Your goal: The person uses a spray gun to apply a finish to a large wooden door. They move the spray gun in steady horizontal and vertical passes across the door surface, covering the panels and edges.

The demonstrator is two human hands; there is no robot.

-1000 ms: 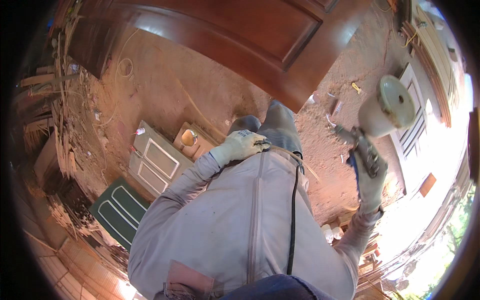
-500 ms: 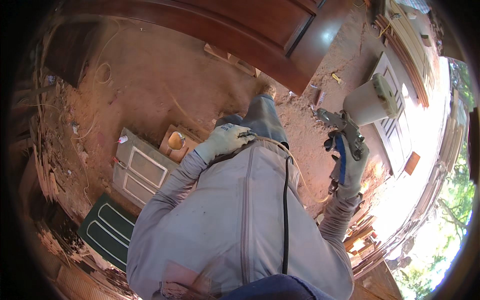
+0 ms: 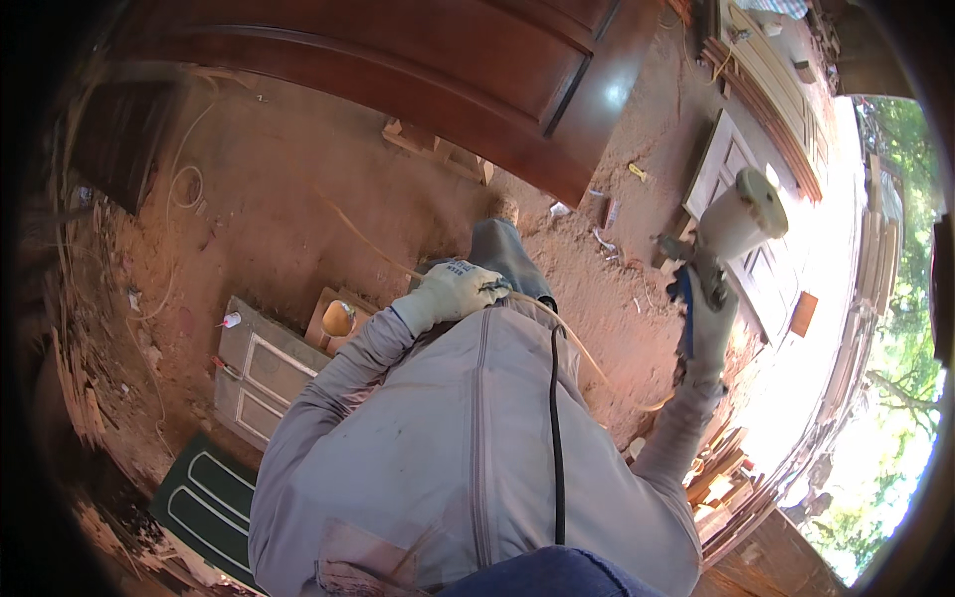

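My right hand (image 3: 712,333), in a pale work glove, is closed round the grip of a spray gun (image 3: 704,274). A whitish cup (image 3: 738,221) sits on the gun, its lid tilted toward the upper right. At my waist, my left hand (image 3: 450,296), gloved too, is closed on a thin yellowish hose (image 3: 572,333). The hose runs from the far left through this hand and on toward my right forearm. Ahead of me lies a glossy reddish-brown panelled door (image 3: 448,85), apart from both hands. The fingers of my right hand are partly hidden by the gun.
Wooden blocks (image 3: 438,149) show beneath the door's near edge. At left are a grey panel (image 3: 269,363), a dark green panel (image 3: 207,502) and a round container (image 3: 339,318). More panels (image 3: 771,95) and scrap wood (image 3: 721,483) line the right side. Hose loops (image 3: 187,187) cross the dusty ground.
My right hand has turned the spray gun, and its cup tilts up more. The hose stretches straighter from my left hand, which keeps its hold. The whole view has shifted slightly.
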